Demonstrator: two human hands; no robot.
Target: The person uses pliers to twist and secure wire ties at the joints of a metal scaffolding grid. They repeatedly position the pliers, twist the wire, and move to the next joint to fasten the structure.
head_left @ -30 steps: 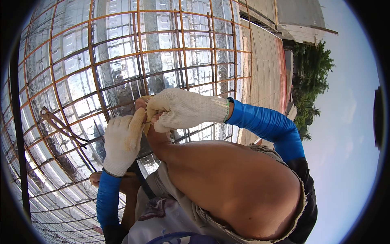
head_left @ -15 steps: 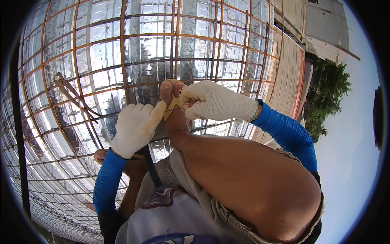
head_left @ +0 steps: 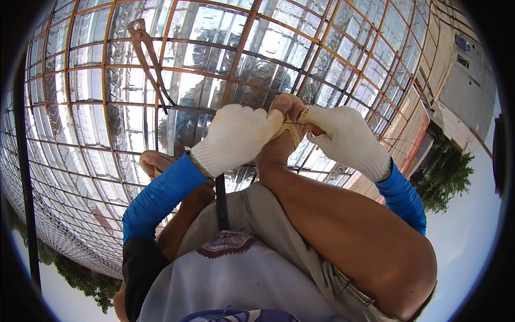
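Both my hands wear white knit gloves and meet over my raised foot, which is in a yellow-strapped sandal. A short thin dark wire stretches between them across the strap. My left hand is closed, its thumb and forefinger pinched at the wire's left end beside the big toe. On the other side of the toes, my right hand has bent fingers drawn together at the wire's other end; bare fingertips show there. Rusty pincers lie on the steel mesh, handles toward me, touched by neither hand.
A grid of rusty reinforcing bars spreads over shiny ribbed metal decking. My other foot rests on it at left. A dark bar runs along the left edge. Concrete walls and a tree stand at right.
The view has shifted, so the pincers sit higher and further right. My hands have stayed at the foot, with the left now closer to the toes and the right turned more downward.
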